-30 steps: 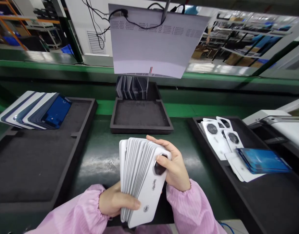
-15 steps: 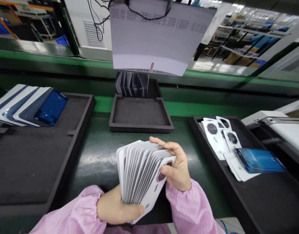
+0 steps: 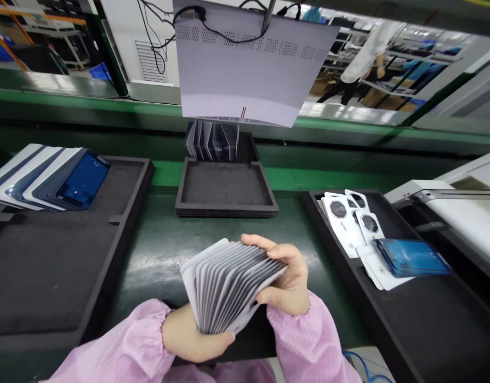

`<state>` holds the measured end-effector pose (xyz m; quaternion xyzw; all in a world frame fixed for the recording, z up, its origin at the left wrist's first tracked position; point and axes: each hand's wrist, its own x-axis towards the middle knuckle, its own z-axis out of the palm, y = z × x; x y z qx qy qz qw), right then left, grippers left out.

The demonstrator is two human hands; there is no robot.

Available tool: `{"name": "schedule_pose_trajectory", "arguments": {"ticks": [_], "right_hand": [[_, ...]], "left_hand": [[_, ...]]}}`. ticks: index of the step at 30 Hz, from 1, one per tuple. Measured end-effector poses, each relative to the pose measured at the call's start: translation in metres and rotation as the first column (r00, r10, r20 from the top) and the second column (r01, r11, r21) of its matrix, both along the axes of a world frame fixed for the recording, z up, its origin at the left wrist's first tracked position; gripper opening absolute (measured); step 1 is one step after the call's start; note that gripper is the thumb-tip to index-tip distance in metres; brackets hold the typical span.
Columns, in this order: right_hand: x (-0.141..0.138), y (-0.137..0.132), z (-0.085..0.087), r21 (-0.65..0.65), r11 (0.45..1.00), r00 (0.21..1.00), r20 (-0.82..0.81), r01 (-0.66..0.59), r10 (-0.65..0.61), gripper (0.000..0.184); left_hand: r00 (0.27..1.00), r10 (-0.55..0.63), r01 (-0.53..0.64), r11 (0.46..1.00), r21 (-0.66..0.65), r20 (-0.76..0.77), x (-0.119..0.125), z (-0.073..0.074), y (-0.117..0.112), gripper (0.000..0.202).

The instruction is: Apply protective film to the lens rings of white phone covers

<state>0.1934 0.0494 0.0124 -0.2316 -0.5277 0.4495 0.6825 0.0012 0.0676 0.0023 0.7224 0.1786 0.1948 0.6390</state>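
A fanned stack of white phone back covers [image 3: 224,282] is held between my two hands above the front of the dark green bench. My left hand [image 3: 197,335] grips its lower left end, thumb across the front face and fingers hidden behind. At the upper right end, my right hand [image 3: 287,276] is closed on the covers, with fingers over the top edge and the thumb on the near side. The edges spread apart toward the upper left, where the rearmost cover sticks out.
A dark foam tray [image 3: 133,213] on the left holds white and blue panels [image 3: 75,183]. A smaller tray [image 3: 229,210] at the back bears upright dark panels [image 3: 213,141] below a monitor [image 3: 245,69]. In the right tray [image 3: 412,319] lie white covers [image 3: 342,223] and blue panels [image 3: 412,258].
The stack has tipped, so its edges now show more and its front face less. The covers are fanned wider toward the left. A person in the background has come further into view.
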Motion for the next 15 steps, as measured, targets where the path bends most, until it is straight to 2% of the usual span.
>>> {"name": "schedule_pose_trajectory", "arguments": {"ticks": [2, 4, 8, 12, 15], "right_hand": [[0.001, -0.001, 0.003, -0.02, 1.0, 1.0, 0.024, 0.006, -0.005, 0.051], [0.001, -0.003, 0.006, -0.047, 0.999, 0.999, 0.051, 0.02, -0.018, 0.053], [0.001, -0.006, 0.012, -0.059, 0.996, 0.993, 0.103, 0.069, -0.063, 0.056], [0.0, -0.009, 0.018, -0.042, 0.993, 0.983, 0.149, 0.111, -0.104, 0.058], [-0.001, -0.011, 0.021, -0.082, 0.98, 0.963, 0.214, 0.182, -0.161, 0.057]], "left_hand": [[0.998, -0.069, 0.07, 0.994, 0.087, -0.011, -0.002, -0.005, 0.001, 0.06], [0.994, -0.104, 0.106, 0.99, 0.089, -0.026, -0.004, -0.011, 0.001, 0.059], [0.997, -0.072, 0.072, 0.997, -0.003, -0.038, -0.008, -0.02, 0.0, 0.053], [0.993, -0.116, 0.113, 0.991, -0.079, -0.036, -0.007, -0.019, 0.002, 0.047], [0.99, -0.144, 0.142, 0.961, -0.236, 0.009, -0.007, -0.017, 0.004, 0.045]]}}
